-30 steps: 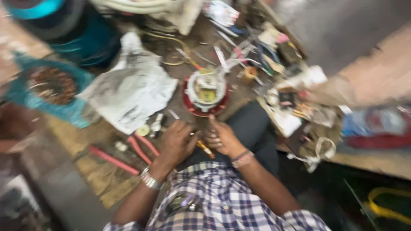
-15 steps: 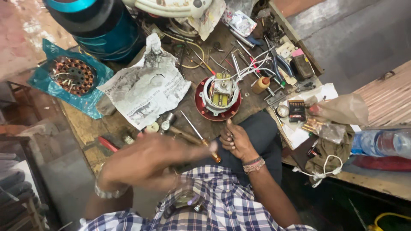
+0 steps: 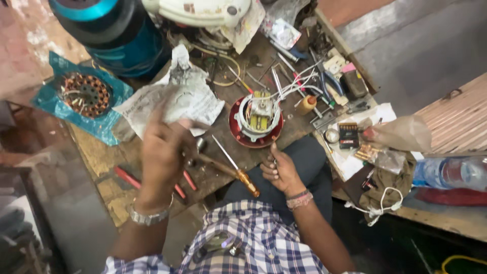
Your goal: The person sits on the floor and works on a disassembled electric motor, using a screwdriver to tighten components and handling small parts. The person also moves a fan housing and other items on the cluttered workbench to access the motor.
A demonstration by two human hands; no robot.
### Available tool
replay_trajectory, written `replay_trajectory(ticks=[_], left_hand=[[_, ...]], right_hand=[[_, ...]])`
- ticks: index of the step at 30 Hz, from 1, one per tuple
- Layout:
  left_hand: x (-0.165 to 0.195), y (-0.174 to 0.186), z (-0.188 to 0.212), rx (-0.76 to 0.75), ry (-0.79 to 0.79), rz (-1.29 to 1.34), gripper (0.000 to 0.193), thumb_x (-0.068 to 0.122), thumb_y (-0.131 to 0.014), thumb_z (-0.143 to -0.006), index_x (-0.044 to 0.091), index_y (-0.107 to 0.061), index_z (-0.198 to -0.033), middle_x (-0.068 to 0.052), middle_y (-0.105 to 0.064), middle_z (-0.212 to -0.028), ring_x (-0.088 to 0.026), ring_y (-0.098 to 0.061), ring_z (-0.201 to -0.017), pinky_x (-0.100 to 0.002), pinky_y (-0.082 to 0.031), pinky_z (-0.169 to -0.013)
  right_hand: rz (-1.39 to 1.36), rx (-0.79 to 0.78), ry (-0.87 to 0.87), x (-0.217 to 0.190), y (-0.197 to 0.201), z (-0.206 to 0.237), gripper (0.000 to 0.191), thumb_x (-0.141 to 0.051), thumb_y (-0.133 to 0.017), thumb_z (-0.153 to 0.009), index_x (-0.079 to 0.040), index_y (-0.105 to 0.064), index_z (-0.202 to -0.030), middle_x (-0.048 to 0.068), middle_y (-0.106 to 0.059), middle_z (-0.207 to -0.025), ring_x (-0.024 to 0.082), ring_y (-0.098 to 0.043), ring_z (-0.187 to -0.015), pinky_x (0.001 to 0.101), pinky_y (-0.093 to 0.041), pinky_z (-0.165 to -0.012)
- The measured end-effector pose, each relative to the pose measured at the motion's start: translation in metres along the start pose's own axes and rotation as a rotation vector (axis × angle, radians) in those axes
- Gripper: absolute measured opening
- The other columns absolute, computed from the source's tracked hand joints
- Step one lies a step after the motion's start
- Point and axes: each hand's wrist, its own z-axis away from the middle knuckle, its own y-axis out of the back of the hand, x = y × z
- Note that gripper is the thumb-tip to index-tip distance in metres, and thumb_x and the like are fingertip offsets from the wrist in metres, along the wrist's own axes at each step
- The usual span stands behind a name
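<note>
Head view: the left hand (image 3: 161, 152) has risen, blurred, toward the crumpled newspaper (image 3: 170, 101) — grip unreadable; the right hand (image 3: 280, 171) stays curled, pinching something small beside the red motor base (image 3: 256, 122).

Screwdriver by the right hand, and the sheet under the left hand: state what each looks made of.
Screwdriver: thin bright shaft, likely steel by its shine; amber see-through handle, probably plastic. It lies just left of the right hand.
Sheet: crumpled greyish paper with print, looks like newsprint by its creases and torn edge. The left hand, blurred, is over its lower edge.
</note>
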Motion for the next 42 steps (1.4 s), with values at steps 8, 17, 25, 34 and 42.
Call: replay_trajectory(ticks=[8, 17, 25, 34, 42], left_hand=[[-0.058, 0.004, 0.006, -0.704, -0.155, -1.118, 0.035, 0.035, -0.071, -0.09, 0.012, -0.075, -0.116, -0.014, -0.073, -0.073, -0.029, -0.07, -0.065, -0.043, -0.053, -0.062], [-0.109, -0.024, 0.017, -0.919, -0.054, -0.862, 0.032, 0.036, -0.067, -0.092, 0.01, -0.074, -0.11, -0.015, -0.076, -0.086, -0.03, -0.075, -0.078, -0.044, -0.057, -0.073], [-0.151, -0.078, 0.013, -0.897, -0.208, -0.671, 0.029, 0.032, -0.069, -0.093, 0.007, -0.074, -0.107, -0.016, -0.074, -0.089, -0.033, -0.074, -0.081, -0.044, -0.057, -0.073], [-0.177, -0.1, 0.025, -0.875, -0.04, -0.69, 0.034, 0.032, -0.07, -0.09, 0.007, -0.073, -0.113, -0.016, -0.074, -0.084, -0.03, -0.073, -0.073, -0.042, -0.056, -0.068], [-0.171, -0.074, 0.024, -0.751, 0.121, -0.679, 0.035, 0.031, -0.065, -0.098, 0.011, -0.068, -0.127, -0.012, -0.079, -0.085, -0.019, -0.078, -0.079, -0.035, -0.058, -0.072]], right_hand=[[0.219, 0.172, 0.196, -0.052, -0.008, 0.014, 0.019, -0.027, -0.061, -0.099, -0.009, -0.063, -0.101, -0.005, -0.037, -0.06, 0.004, -0.032, -0.045, 0.0192, -0.025, -0.038], [0.006, 0.127, 0.275, -0.071, 0.025, -0.004, 0.042, -0.054, -0.054, -0.101, -0.013, -0.051, -0.089, -0.005, -0.038, -0.062, 0.006, -0.033, -0.048, 0.0187, -0.026, -0.039], [0.0, 0.181, 0.39, -0.1, 0.036, 0.007, 0.052, -0.061, -0.052, -0.1, -0.018, -0.041, -0.075, -0.004, -0.035, -0.058, 0.007, -0.031, -0.043, 0.0208, -0.025, -0.035], [1.687, 0.853, 1.117, -0.239, 0.093, 0.003, 0.046, -0.025, -0.068, -0.105, 0.008, -0.058, -0.135, 0.026, -0.072, -0.101, 0.04, -0.072, -0.089, 0.0477, -0.056, -0.076], [1.926, 0.965, 0.247, -0.316, 0.085, -0.032, 0.051, -0.042, -0.081, -0.086, 0.002, -0.07, -0.11, 0.027, -0.074, -0.096, 0.041, -0.073, -0.09, 0.0515, -0.056, -0.079]])
